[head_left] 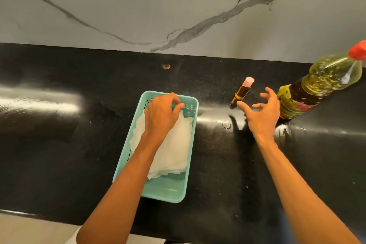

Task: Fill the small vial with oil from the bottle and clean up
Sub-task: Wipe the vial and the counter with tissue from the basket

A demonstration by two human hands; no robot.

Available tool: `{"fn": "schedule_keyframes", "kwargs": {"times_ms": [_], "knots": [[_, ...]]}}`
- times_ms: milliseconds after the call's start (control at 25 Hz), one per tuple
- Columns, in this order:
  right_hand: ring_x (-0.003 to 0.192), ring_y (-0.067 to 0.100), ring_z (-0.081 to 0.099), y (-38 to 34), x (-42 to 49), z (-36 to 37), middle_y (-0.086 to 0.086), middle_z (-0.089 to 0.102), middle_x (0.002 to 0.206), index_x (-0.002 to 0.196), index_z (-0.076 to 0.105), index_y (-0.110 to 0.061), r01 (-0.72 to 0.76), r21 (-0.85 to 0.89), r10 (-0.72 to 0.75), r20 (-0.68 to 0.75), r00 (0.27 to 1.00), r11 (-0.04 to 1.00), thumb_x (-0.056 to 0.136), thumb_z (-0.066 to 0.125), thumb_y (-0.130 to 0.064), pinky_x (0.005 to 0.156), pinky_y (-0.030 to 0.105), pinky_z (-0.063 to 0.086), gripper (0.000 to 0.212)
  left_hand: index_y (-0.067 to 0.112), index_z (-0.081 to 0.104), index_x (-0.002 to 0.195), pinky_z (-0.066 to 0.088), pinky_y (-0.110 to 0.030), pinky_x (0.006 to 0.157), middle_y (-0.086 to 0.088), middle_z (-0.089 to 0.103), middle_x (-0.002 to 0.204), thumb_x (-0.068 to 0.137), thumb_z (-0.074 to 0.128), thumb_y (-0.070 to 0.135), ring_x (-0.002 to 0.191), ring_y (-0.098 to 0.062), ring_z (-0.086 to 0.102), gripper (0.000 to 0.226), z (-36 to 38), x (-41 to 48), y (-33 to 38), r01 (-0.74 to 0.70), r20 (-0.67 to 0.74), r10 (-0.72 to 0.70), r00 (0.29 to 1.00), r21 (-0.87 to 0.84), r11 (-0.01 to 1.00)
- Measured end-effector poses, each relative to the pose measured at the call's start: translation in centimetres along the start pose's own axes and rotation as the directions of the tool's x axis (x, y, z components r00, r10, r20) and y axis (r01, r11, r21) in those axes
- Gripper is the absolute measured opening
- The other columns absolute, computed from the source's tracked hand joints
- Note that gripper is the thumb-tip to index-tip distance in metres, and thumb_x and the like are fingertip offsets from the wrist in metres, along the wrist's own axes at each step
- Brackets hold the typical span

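black glossy table below a marble wall. i see the small vial standing on it, pink-capped, amber oil inside. the right hand hovers just beside it, fingers spread, holding nothing. the red-capped bottle stands further right. the left hand lies curled on the tissues in the teal basket; i cannot tell whether it grips them.

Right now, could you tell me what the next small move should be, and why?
Probably lift the top tissue from the basket with the left hand resting on it: vial and bottle are capped, and a wet ring marks the counter near the open right hand.
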State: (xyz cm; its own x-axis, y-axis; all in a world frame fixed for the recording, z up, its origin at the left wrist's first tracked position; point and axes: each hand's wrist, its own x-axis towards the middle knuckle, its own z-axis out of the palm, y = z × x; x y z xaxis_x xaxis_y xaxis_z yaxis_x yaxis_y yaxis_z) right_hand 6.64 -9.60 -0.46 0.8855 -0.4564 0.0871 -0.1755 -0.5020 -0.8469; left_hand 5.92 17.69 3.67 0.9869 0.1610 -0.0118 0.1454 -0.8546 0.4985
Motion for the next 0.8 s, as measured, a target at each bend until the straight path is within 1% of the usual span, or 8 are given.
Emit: {"fn": "schedule_keyframes", "kwargs": {"times_ms": [120,200,280,400,480,560,680,800], "knots": [[0.089,0.016,0.063,0.0,-2.6,-1.4,0.000,0.055,0.125,0.141,0.041,-0.021,-0.008,0.073,0.013,-0.066,0.998,0.997,0.079,0.081,-0.030,0.080,0.031,0.058,0.074,0.026,0.065,0.104,0.048,-0.026,0.079,0.003,0.076,0.106,0.089,0.077,0.034,0.088,-0.014,0.069,0.021,0.4,-0.4,-0.5,-0.024,0.011,0.025,1.000,-0.058,0.998],[0.090,0.016,0.063,-0.1,-4.0,-2.1,-0.001,0.056,0.124,0.140,0.041,-0.022,-0.023,0.102,0.029,-0.057,0.998,0.995,0.081,0.079,-0.026,0.077,0.028,0.059,0.070,0.026,0.066,0.102,0.056,-0.031,0.083,0.003,0.077,0.102,0.087,0.079,0.030,0.082,-0.010,0.066,0.021,0.7,-0.7,-0.6,-0.024,-0.012,0.023,1.000,-0.116,0.993],[0.090,0.016,0.064,-0.4,-4.9,-2.7,-0.002,0.056,0.122,0.140,0.042,-0.020,-0.033,0.124,0.039,-0.049,0.998,0.992,0.081,0.079,-0.022,0.075,0.024,0.058,0.070,0.025,0.068,0.101,0.057,-0.031,0.083,0.003,0.077,0.099,0.087,0.079,0.027,0.078,-0.008,0.064,0.018,0.8,-0.8,-0.6,-0.023,-0.042,0.016,0.999,-0.166,0.986],[0.089,0.017,0.064,-1.1,-6.1,-3.5,-0.005,0.056,0.120,0.139,0.042,-0.020,-0.038,0.124,0.043,-0.033,0.999,0.992,0.082,0.078,-0.019,0.069,0.018,0.056,0.068,0.025,0.070,0.104,0.053,-0.026,0.082,0.003,0.077,0.101,0.089,0.078,0.027,0.080,-0.008,0.063,0.017,0.5,-1.2,-0.6,-0.029,-0.054,0.019,0.998,-0.190,0.981],[0.088,0.015,0.063,-2.1,-7.1,-3.8,-0.004,0.056,0.119,0.137,0.046,-0.020,-0.026,0.127,0.027,-0.007,1.000,0.992,0.083,0.077,-0.019,0.070,0.019,0.057,0.063,0.024,0.071,0.105,0.050,-0.017,0.077,0.003,0.077,0.103,0.089,0.077,0.029,0.079,-0.007,0.063,0.017,-0.3,-1.8,-0.4,-0.029,-0.083,0.013,0.996,-0.191,0.981],[0.088,0.011,0.062,-3.8,-8.3,-3.8,-0.004,0.058,0.118,0.130,0.052,-0.023,0.042,0.143,-0.045,0.021,0.999,0.989,0.084,0.075,-0.021,0.069,0.016,0.056,0.051,0.024,0.073,0.104,0.044,-0.009,0.071,0.003,0.077,0.103,0.089,0.077,0.029,0.074,-0.005,0.063,0.016,-1.9,-2.8,-0.1,-0.031,-0.151,-0.006,0.989,-0.243,0.970],[0.086,0.009,0.063,-6.9,-10.4,-3.0,-0.011,0.062,0.110,0.119,0.060,-0.028,0.197,0.185,-0.217,0.093,0.972,0.963,0.087,0.072,-0.029,0.066,0.015,0.054,0.034,0.024,0.073,0.100,0.056,-0.014,0.072,0.009,0.076,0.098,0.087,0.080,0.030,0.076,-0.003,0.070,0.015,-4.8,-5.1,0.3,-0.047,-0.211,-0.042,0.977,-0.400,0.915],[0.092,0.004,0.061,-9.6,-12.2,-1.1,-0.013,0.064,0.113,0.122,0.063,-0.031,0.315,0.170,-0.351,0.268,0.897,0.934,0.086,0.067,-0.041,0.070,0.012,0.051,0.038,0.029,0.072,0.098,0.057,-0.011,0.072,0.021,0.073,0.093,0.086,0.081,0.031,0.083,0.000,0.071,0.015,-7.2,-7.5,0.8,-0.051,-0.209,-0.060,0.976,-0.491,0.870]]}}
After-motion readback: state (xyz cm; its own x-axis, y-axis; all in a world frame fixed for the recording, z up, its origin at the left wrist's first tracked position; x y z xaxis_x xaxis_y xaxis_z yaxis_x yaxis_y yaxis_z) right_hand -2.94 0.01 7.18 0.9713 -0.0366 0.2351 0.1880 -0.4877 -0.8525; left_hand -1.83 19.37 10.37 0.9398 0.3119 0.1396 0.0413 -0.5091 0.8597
